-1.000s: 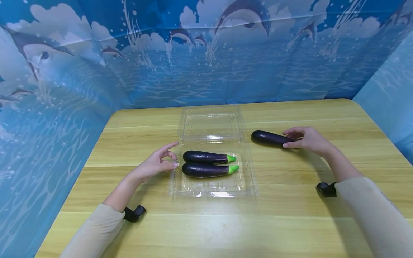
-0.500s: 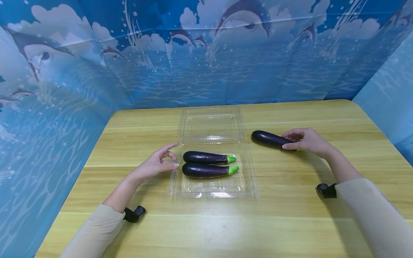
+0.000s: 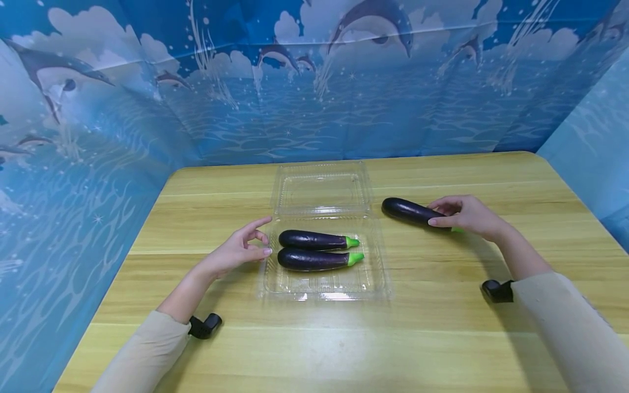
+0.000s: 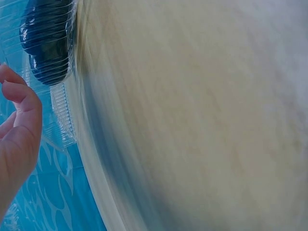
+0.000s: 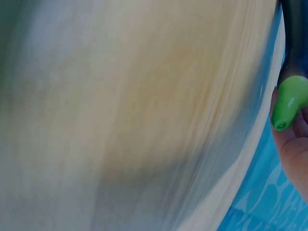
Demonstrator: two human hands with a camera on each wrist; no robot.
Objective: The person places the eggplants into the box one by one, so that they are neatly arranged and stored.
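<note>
My right hand (image 3: 467,217) holds a dark purple eggplant (image 3: 408,211) near its stem end, thumb on the near side and fingers on the far side. In the right wrist view the green stem (image 5: 290,101) of this eggplant shows beside the hand. Two more eggplants, a far one (image 3: 312,239) and a near one (image 3: 312,259), lie side by side in a clear plastic clamshell container (image 3: 324,284), green stems to the right. At the container's left rim, my left hand (image 3: 238,251) has its fingers loosely bent with nothing between them; whether it touches the rim I cannot tell.
The container's lid (image 3: 321,191) lies folded back flat behind its base. All of this is on a wooden table (image 3: 314,349) with a blue dolphin-print cloth (image 3: 304,120) hanging behind it.
The eggplant in my right hand has turned slightly, and its green stem now shows below the hand. My left hand and the container stay put.
</note>
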